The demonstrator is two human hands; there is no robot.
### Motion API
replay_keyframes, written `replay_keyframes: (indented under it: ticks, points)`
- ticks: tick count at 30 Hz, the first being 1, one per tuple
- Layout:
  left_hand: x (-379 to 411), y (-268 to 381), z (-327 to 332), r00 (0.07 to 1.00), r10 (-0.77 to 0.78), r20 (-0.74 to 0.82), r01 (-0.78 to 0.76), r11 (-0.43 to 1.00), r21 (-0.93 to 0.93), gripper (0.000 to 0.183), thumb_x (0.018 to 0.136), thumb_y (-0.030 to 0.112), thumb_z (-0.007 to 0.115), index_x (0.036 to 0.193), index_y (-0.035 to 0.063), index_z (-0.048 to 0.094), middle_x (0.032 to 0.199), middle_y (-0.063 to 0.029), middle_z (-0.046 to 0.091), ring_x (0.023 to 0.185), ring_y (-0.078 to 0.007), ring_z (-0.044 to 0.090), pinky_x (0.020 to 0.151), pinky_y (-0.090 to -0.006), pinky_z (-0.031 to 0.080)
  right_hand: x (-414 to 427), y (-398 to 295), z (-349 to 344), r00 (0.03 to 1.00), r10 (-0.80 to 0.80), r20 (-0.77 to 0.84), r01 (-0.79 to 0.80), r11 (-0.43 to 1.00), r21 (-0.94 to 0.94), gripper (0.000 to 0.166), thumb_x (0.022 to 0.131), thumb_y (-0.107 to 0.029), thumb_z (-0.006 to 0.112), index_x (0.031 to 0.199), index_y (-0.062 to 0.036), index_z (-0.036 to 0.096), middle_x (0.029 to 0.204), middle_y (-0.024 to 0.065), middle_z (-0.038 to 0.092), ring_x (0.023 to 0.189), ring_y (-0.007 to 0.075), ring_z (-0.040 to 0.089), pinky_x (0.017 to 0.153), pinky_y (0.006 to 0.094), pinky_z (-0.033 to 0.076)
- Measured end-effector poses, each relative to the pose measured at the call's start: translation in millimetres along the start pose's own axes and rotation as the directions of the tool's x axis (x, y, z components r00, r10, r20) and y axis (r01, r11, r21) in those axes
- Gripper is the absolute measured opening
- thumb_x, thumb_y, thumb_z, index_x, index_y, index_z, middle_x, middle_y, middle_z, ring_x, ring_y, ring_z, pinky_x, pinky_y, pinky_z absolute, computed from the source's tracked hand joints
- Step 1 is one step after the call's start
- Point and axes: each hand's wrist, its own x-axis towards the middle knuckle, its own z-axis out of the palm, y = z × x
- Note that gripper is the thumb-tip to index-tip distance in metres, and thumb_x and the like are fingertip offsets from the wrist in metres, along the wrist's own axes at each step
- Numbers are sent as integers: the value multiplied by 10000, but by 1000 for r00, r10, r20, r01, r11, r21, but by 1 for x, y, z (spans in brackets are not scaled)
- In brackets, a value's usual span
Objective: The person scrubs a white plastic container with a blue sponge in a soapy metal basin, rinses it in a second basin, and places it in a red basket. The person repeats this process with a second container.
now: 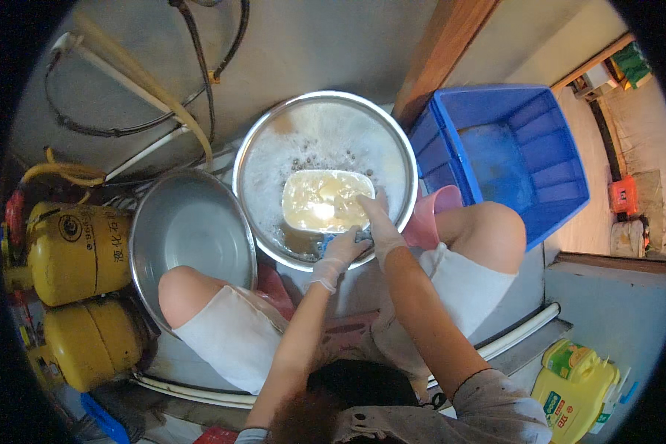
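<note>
A large round steel basin (pixel 243 144) in front of me holds sudsy water. In it lies a pale rectangular plastic container (pixel 305 202), with a clear liquid and bright light glare inside. My right hand (pixel 382 225), in a thin translucent glove, grips the container's right edge. My left hand (pixel 341 254), gloved the same way, is at the container's near right corner; its exact hold is unclear. Just left of its fingers, partly hidden in the water, shows a small blue thing (pixel 326 243).
A grey metal basin (pixel 191 233) stands at left, beside yellow gas cylinders (pixel 80 252). A blue plastic crate (pixel 497 161) and pink plastic vessel (pixel 428 216) are at right. Hoses (pixel 144 66) run along the wall. A yellow jug (pixel 574 388) sits at lower right.
</note>
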Motion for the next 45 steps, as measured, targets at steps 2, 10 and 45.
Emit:
replay_keyframes:
  ticks: [2, 10, 45]
  points:
    - [7, -6, -2, 996, -80, 45, 82, 996, -33, 526, 806, 419, 518, 1175, 48, 469, 1058, -236, 568, 1007, -367, 535, 864, -403, 403, 3, -3, 0, 961, 212, 179, -204, 977, -59, 618, 652, -303, 673, 1120, 57, 490, 1048, 230, 570, 1005, 326, 547, 866, 366, 423]
    - [31, -44, 19, 980, 123, 156, -156, 962, 226, 461, 813, 336, 504, 1209, 103, 471, 1184, -190, 507, 1084, -358, 482, 921, -423, 372, 10, -14, -7, 817, 444, 368, -553, 784, 282, 561, 693, -326, 657, 1113, 26, 536, 1068, 192, 573, 989, 250, 555, 859, 324, 431]
    - [-28, -42, -34, 998, -43, -47, 52, 977, 204, 330, 753, 297, 533, 989, 86, 623, 931, -189, 617, 885, -312, 594, 784, -403, 448, -34, -12, -42, 996, 86, -38, -94, 915, -393, 353, 688, -287, 598, 905, -13, 646, 899, 223, 618, 896, 324, 596, 802, 381, 442]
